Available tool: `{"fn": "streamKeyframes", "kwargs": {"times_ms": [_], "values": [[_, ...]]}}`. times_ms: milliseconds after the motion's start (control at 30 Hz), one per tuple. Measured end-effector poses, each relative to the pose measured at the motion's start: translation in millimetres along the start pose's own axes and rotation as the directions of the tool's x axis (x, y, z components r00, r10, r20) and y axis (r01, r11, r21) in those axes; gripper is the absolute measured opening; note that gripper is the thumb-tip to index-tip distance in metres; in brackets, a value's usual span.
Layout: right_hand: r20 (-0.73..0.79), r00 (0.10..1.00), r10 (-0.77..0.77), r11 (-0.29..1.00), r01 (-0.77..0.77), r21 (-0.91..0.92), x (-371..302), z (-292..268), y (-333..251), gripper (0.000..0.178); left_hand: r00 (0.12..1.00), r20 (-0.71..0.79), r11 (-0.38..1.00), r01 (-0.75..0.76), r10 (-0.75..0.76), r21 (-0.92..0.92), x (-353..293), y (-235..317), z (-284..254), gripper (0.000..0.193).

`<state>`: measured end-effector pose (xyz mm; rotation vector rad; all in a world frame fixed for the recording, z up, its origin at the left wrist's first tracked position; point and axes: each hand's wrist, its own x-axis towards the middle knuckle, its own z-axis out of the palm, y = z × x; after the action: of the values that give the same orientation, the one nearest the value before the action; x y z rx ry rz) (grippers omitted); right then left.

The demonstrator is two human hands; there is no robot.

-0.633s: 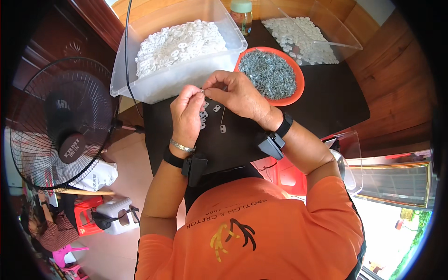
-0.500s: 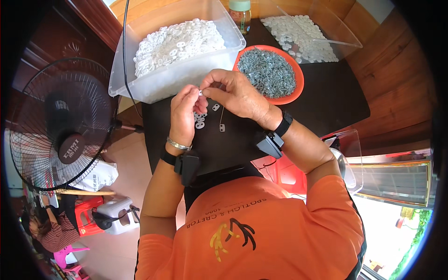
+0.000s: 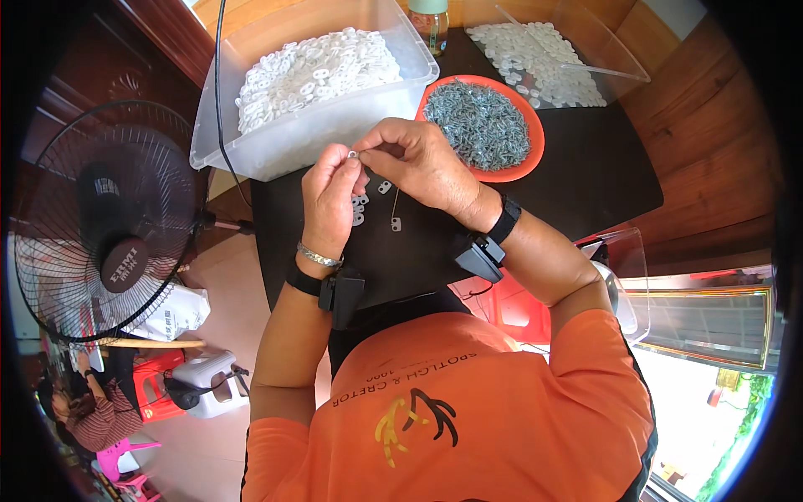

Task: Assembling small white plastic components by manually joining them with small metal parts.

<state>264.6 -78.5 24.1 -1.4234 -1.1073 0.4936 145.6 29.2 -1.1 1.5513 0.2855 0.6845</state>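
Observation:
My left hand (image 3: 328, 197) pinches a small white plastic piece (image 3: 353, 155) between thumb and forefinger. Against that piece, the thumb and forefinger of my right hand (image 3: 418, 163) are pressed together; anything between them is too small to make out. Below my hands, several white two-holed plastic pieces (image 3: 358, 214) lie on the dark table, partly hidden by my left hand. Another such piece (image 3: 384, 187) lies just right of them. A thin line runs from under my right hand down to a two-holed piece (image 3: 396, 224) on the tabletop.
Behind my left hand stands a clear bin (image 3: 276, 155) heaped with white pieces. An orange bowl (image 3: 538, 138) of small grey metal parts sits beyond my right hand. Farther back are a jar (image 3: 429, 29) and a clear tray (image 3: 623, 54) of whitish discs. A fan (image 3: 109, 222) stands left.
Both hands have shifted very slightly left and upward in the picture, still joined at the small white piece. The whole view has moved a little too.

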Motion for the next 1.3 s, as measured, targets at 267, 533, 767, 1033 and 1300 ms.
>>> {"fn": "streamKeyframes", "kwargs": {"times_ms": [267,533,767,1033,1300], "values": [[0.091,0.956,-0.279,0.883,0.293,-0.366,-1,-8,-9,0.011,0.999,-0.025,0.995,0.038,-0.04,-0.089,1,-2,-1,0.017],[0.06,0.991,-0.122,0.512,0.114,-0.852,-3,-88,-19,0.015,0.991,-0.069,0.988,0.107,-0.115,-0.109,-1,8,-1,0.016],[0.131,0.978,-0.162,0.359,0.182,-0.916,-14,-103,30,0.009,0.992,-0.042,0.984,0.11,-0.116,-0.14,0,7,1,0.015],[0.027,0.992,-0.126,0.343,0.069,-0.937,-9,-102,31,0.007,0.993,-0.041,0.988,0.101,-0.106,-0.117,-1,7,1,0.016],[-0.125,0.992,0.017,0.775,-0.092,-0.625,-13,-112,17,0.018,0.992,-0.021,0.986,0.122,-0.125,-0.111,-1,8,1,0.016]]}}
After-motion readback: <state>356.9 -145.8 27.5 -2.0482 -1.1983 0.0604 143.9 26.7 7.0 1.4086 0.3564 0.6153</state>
